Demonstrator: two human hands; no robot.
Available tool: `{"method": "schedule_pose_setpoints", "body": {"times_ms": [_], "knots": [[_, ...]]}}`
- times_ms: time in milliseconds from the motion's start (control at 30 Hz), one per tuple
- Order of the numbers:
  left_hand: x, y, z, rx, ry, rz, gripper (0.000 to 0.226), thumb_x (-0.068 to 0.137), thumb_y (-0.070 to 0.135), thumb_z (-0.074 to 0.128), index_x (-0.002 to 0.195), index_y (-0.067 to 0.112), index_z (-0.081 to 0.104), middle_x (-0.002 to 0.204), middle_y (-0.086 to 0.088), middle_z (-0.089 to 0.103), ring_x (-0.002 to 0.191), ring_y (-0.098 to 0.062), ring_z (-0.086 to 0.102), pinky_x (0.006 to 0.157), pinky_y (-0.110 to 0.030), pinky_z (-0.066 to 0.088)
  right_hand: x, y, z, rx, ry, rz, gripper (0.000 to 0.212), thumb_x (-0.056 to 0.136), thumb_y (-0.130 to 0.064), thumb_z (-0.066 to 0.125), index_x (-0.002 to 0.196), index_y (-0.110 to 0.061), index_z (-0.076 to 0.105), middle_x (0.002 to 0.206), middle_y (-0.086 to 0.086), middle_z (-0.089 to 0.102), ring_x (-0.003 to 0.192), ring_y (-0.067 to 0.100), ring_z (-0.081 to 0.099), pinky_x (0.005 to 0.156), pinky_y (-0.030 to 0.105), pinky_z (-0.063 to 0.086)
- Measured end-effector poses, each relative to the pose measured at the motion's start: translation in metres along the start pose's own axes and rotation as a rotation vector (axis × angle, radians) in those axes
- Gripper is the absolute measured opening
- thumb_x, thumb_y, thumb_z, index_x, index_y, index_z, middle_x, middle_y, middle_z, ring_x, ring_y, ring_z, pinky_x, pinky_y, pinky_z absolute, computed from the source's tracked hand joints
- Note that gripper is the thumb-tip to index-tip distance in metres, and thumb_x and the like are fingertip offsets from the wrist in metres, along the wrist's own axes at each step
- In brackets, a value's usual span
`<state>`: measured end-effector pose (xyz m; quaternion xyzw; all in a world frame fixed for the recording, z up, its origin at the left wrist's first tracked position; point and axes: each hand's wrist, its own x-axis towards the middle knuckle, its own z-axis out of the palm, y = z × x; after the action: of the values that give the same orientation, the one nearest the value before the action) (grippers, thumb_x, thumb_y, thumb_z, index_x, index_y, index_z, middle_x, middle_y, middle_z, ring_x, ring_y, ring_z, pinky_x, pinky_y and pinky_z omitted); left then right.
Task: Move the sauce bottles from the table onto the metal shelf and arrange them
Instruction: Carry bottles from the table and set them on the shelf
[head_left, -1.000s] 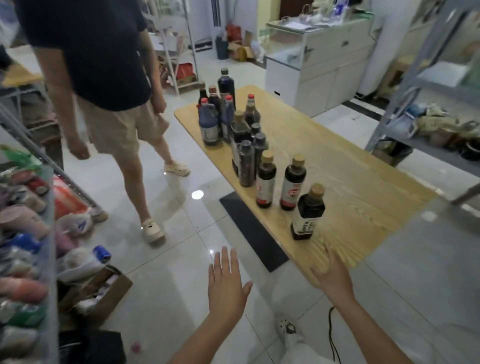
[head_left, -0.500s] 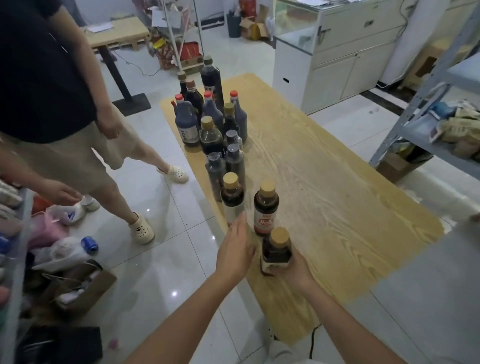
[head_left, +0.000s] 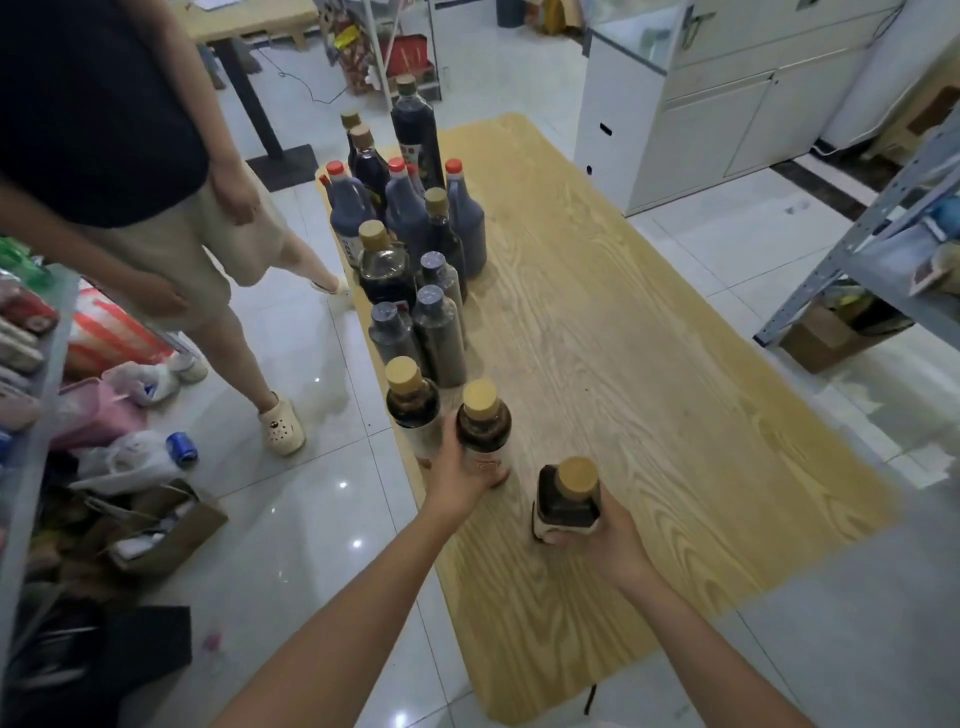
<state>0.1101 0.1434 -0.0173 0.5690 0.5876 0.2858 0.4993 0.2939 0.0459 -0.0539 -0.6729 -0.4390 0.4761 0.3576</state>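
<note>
1. The nearest sauce bottle (head_left: 566, 501) (tan cap, dark contents, pale label) was over the near-left part of the table (head_left: 675, 395). The right hand (head_left: 610, 540) lay against its right and near side, low on the label.
2. The second bottle (head_left: 484, 428), also tan-capped, was just ahead and to the left, with the left hand (head_left: 460, 475) at its left and lower side. A third bottle (head_left: 413, 402) stood just beside it on the left; whether the two touched could not be told.
3. The remaining bottles (head_left: 415, 244) stood in a tight group farther back, hugging the table's left edge.
4. Edges: the whole row ran close to the left edge. Bare wood grain stretched from the row to the right edge. Beyond that edge a strip of tiled floor (head_left: 727, 270) separated the table from the metal shelf (head_left: 852, 236), which was well apart from both hands. A bystander (head_left: 104, 135) stood at the left edge beside the far group. A cardboard box (head_left: 166, 530) lay on the floor to the near left.
5. Left hand: fingers curled round the second bottle's lower body, gripping it.
6. Right hand: fingers and thumb wrapped round the nearest bottle's label, gripping it. Whether either bottle was off the wood could not be told.
</note>
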Motion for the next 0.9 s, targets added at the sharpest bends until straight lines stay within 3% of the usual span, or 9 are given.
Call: {"method": "schedule_pose_setpoints", "body": {"times_ms": [100, 233, 333, 400, 567, 700, 800, 900], "knots": [[0.004, -0.001, 0.005, -0.012, 0.049, -0.018, 0.074, 0.068, 0.010, 0.082, 0.129, 0.025, 0.042, 0.127, 0.005, 0.056, 0.120, -0.016, 0.051, 0.099, -0.036, 0.043, 0.008, -0.001, -0.004, 0.031, -0.010, -0.006, 0.066, 0.056, -0.005, 0.088, 0.107, -0.031, 0.055, 0.106, -0.003, 0.064, 0.098, 0.015, 0.062, 0.075, 0.023, 0.054], [0.000, -0.003, 0.009, 0.038, 0.115, 0.009, 0.055, 0.062, 0.018, 0.086, 0.107, 0.029, 0.056, 0.110, 0.006, 0.064, 0.106, -0.013, 0.060, 0.091, -0.036, 0.050, 0.014, 0.000, -0.008, 0.076, -0.044, 0.005, 0.061, 0.064, 0.012, 0.078, 0.104, -0.027, 0.053, 0.101, -0.007, 0.060, 0.084, -0.007, 0.063, 0.065, 0.009, 0.049], [-0.013, 0.000, 0.007, 0.055, 0.101, 0.060, 0.052, 0.060, 0.017, 0.088, 0.092, 0.039, 0.054, 0.099, 0.013, 0.065, 0.096, -0.006, 0.061, 0.084, -0.034, 0.052, 0.012, -0.003, -0.009, 0.074, -0.059, -0.005, 0.054, 0.064, 0.000, 0.081, 0.104, -0.026, 0.056, 0.105, 0.002, 0.063, 0.091, 0.006, 0.062, 0.067, 0.013, 0.051], [-0.025, 0.002, 0.005, 0.047, 0.090, 0.052, 0.055, 0.061, 0.016, 0.087, 0.095, 0.040, 0.053, 0.099, 0.018, 0.062, 0.095, -0.002, 0.058, 0.083, -0.029, 0.050, 0.010, -0.007, -0.009, 0.070, -0.022, 0.017, 0.054, 0.062, -0.002, 0.084, 0.104, -0.023, 0.057, 0.104, 0.002, 0.063, 0.097, 0.017, 0.060, 0.065, 0.011, 0.049], [-0.060, -0.014, -0.010, -0.006, 0.150, -0.037, 0.060, 0.060, 0.014, 0.088, 0.108, 0.026, 0.055, 0.105, 0.013, 0.061, 0.102, -0.010, 0.058, 0.086, -0.029, 0.050, 0.003, -0.015, -0.001, -0.099, -0.046, -0.029, 0.069, 0.056, -0.005, 0.088, 0.113, -0.024, 0.056, 0.099, -0.010, 0.063, 0.096, 0.013, 0.060, 0.067, 0.007, 0.043], [-0.103, -0.033, -0.049, -0.138, 0.209, -0.121, 0.064, 0.060, 0.011, 0.087, 0.116, 0.019, 0.056, 0.113, 0.003, 0.065, 0.105, -0.017, 0.061, 0.089, -0.038, 0.053, -0.014, -0.035, 0.030, -0.083, -0.160, -0.056, 0.068, 0.054, -0.003, 0.089, 0.108, -0.028, 0.058, 0.097, -0.014, 0.065, 0.097, 0.014, 0.061, 0.079, 0.023, 0.048], [-0.143, -0.046, -0.095, -0.243, 0.316, -0.165, 0.058, 0.061, 0.007, 0.085, 0.110, 0.021, 0.057, 0.109, 0.002, 0.068, 0.105, -0.020, 0.063, 0.091, -0.042, 0.053, -0.034, -0.067, 0.070, -0.067, -0.278, -0.093, 0.061, 0.056, -0.002, 0.087, 0.106, -0.024, 0.059, 0.094, -0.012, 0.065, 0.090, 0.011, 0.062, 0.064, 0.009, 0.046], [-0.191, -0.051, -0.148, -0.292, 0.459, -0.189, 0.053, 0.062, 0.004, 0.084, 0.107, 0.018, 0.060, 0.106, 0.000, 0.069, 0.102, -0.021, 0.065, 0.090, -0.042, 0.053, -0.053, -0.107, 0.121, -0.067, -0.399, -0.171, 0.056, 0.058, -0.003, 0.087, 0.104, -0.020, 0.061, 0.093, -0.007, 0.068, 0.089, 0.014, 0.065, 0.062, 0.011, 0.048]]}}
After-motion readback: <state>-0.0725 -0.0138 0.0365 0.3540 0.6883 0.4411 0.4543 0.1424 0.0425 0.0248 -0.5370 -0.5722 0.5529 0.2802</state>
